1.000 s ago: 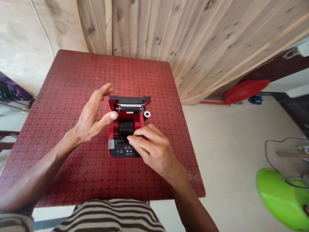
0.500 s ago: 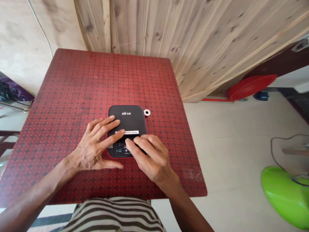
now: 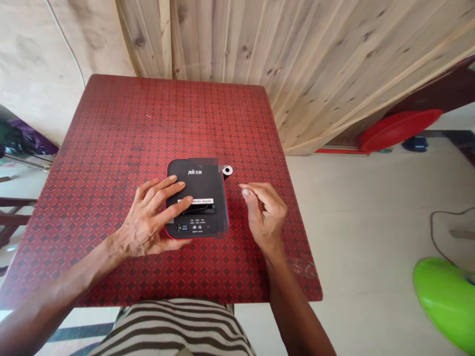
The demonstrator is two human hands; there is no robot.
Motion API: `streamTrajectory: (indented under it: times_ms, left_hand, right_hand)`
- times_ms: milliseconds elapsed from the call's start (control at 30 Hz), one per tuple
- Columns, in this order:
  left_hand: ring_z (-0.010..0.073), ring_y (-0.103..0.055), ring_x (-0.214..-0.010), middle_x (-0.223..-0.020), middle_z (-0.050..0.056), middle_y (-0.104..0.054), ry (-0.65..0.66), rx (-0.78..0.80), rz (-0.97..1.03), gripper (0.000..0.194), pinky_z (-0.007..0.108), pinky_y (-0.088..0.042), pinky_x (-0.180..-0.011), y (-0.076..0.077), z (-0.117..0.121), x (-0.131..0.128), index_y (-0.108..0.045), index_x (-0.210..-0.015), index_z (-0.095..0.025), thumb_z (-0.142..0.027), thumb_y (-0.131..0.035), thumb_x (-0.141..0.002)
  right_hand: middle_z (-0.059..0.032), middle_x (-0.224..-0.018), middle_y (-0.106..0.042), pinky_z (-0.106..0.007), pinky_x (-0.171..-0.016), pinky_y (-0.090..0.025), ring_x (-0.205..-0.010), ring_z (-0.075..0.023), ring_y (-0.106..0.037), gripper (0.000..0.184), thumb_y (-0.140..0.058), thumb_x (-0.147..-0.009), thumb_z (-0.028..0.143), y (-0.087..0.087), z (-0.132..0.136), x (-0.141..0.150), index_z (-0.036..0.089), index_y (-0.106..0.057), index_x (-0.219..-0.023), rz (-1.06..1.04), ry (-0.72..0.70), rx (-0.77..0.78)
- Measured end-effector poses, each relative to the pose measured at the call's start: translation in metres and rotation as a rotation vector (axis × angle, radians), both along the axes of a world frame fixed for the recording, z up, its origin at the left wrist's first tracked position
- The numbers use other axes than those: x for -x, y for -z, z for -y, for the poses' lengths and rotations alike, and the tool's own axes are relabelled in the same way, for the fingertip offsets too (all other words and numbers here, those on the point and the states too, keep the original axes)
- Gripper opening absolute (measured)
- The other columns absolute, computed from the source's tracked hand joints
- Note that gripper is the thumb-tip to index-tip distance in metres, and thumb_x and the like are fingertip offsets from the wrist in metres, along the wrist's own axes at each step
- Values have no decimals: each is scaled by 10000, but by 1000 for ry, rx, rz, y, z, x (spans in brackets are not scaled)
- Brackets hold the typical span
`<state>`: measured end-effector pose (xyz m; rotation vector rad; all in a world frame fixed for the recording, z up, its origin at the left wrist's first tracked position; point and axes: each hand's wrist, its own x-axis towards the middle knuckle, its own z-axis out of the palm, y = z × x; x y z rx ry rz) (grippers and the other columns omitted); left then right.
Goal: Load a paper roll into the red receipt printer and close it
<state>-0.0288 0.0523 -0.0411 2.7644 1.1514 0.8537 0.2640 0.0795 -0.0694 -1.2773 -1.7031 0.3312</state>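
A black box-shaped device [image 3: 203, 185] with a red edge and white lettering lies on the red patterned table [image 3: 178, 118]; it looks like a small printer. A narrow dark slot and small ports show on its near half. My left hand [image 3: 148, 215] rests on its left side, fingers spread over the top, thumb along the near edge. To the right of the device, apart from it, my right hand [image 3: 266, 212] is closed in a pinch. Anything between those fingertips is too small to make out. A white ring with a dark centre [image 3: 227, 170] sits by the device's right edge.
A plank wall [image 3: 222, 39] stands along the table's far side. On the floor to the right are a bright green plastic object [image 3: 443, 301] and a dark cable [image 3: 432, 232]. A red round plastic thing [image 3: 401, 131] leans farther back.
My right hand has moved off the device's slot to the right, uncovering the slot and ports. My left hand stays on the device; its thumb has come up against the near edge.
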Motion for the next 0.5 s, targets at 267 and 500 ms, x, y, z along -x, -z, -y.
streamTrajectory:
  times_ms: [267, 500]
  left_hand:
    - [325, -617, -1290, -1346, 160, -609, -222, -83, 212, 718, 509, -558, -1045, 25, 40, 0, -522, -1451, -240, -439, -834, -836]
    - [314, -644, -1254, -1370, 168, -614, -239, -56, 245, 726, 473, -606, -976, 44, 47, 1, -500, -1474, -252, -438, -820, -849]
  right_hand:
    - [-43, -876, -751, -341, -733, -503, -788, -197, -677, 293, -576, -1027, 409, 34, -12, -3, 210, -773, -942, -103, 28, 327]
    - [-41, -831, -734, -327, -656, -464, -717, -190, -636, 278, -595, -994, 401, 32, -11, -2, 211, -770, -892, -102, 20, 342]
